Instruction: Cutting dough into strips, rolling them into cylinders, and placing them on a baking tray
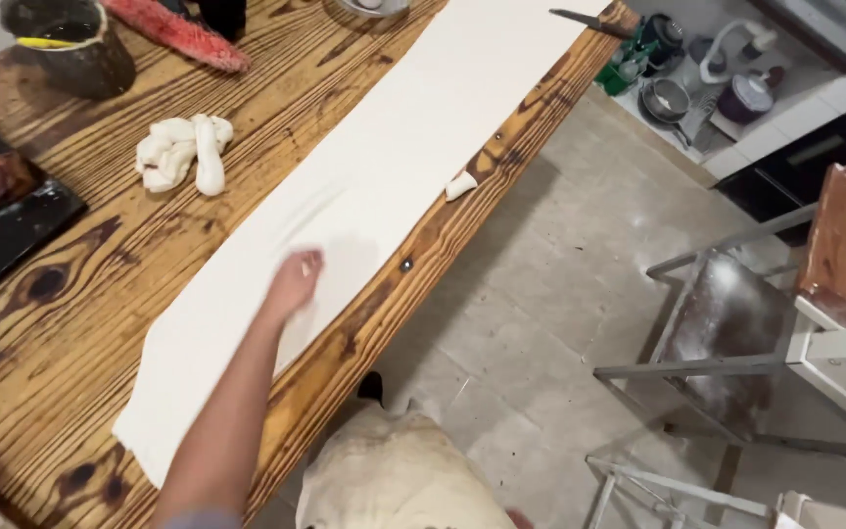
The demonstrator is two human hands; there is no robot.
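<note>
Left hand [296,282] flat, fingers loose, gripping nothing, pressed on long white rolled-out dough sheet [384,186] stretched along knotty brown wooden table [80,323]. Right hand out of sight. Scrap dough lump [183,152] beside sheet. Grey tiled floor [540,323] alongside.

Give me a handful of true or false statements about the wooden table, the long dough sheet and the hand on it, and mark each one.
1. A hand rests on the long white dough sheet. True.
2. The bundle of dough scraps lies on top of the sheet. False: it lies on the bare wooden table, apart from the sheet.
3. A knife lies at the far end of the table. True.
4. The hand grips a rolling pin. False: it holds nothing and lies on the dough.
5. A small dough scrap sits at the sheet's edge near the table's rim. True.
</note>
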